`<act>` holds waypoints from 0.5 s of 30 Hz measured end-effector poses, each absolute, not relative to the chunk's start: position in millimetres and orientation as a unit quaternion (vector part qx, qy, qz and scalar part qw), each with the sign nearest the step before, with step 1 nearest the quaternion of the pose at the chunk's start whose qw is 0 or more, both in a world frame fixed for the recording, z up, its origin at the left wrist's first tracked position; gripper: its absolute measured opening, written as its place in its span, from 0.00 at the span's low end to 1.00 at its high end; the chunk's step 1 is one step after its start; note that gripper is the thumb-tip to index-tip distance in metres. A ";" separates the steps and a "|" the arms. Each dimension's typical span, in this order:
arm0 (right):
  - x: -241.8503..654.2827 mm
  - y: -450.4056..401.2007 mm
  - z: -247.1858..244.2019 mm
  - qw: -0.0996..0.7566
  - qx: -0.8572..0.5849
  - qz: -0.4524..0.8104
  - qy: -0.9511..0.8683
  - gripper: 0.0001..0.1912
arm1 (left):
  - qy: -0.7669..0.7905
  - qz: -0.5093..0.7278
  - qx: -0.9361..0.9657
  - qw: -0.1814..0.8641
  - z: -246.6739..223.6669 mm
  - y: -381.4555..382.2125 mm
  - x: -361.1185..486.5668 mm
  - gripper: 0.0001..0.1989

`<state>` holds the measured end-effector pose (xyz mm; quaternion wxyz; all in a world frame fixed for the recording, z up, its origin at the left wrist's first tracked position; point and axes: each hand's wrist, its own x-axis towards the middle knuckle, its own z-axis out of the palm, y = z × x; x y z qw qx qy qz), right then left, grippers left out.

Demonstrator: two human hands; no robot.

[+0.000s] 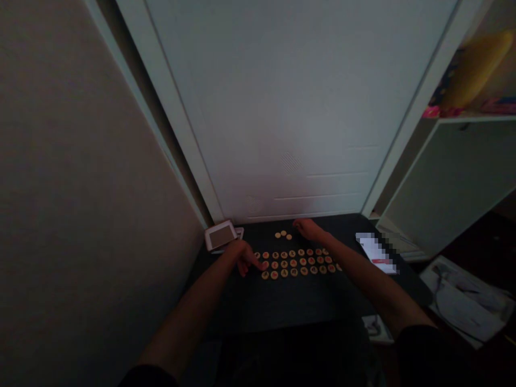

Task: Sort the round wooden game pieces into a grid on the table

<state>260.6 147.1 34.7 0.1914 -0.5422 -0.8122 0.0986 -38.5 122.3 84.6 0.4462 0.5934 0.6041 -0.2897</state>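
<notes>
Round Chinese chess pieces point(294, 263) with red or black characters lie in three rows on the dark table point(282, 306). My left hand point(245, 259) is at the left end of the rows, its fingers apart. Its outstretched index finger reaches a piece point(265, 265) in the middle row and seems to touch it. Beyond the rows, my right hand point(307, 229) is closed, fingers curled together; whether a piece is inside cannot be seen. Just left of it lie three pieces point(283, 233) with no marks I can make out. My right forearm covers the rows' right end.
A shallow box point(221, 236) stands at the table's back left corner. Toward the right edge lies a bright, partly blurred phone-like thing point(374, 252). A white panel point(282, 107) rises behind the table, with a wall point(80, 188) close on the left.
</notes>
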 end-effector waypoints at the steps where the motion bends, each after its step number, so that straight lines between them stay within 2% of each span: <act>1: 260.7 146.9 34.5 0.195 -0.542 0.100 -0.811 0.15 | 0.608 -0.291 0.597 0.435 81.7 122.2 -37.9 0.35; 7: 259.1 146.7 36.7 0.198 -0.532 0.121 -0.814 0.12 | 0.616 -0.278 0.616 0.405 76.4 119.4 -35.9 0.36; 15: 265.9 147.8 38.9 0.193 -0.529 0.160 -0.811 0.12 | 0.602 -0.290 0.619 0.412 88.3 114.9 -34.8 0.30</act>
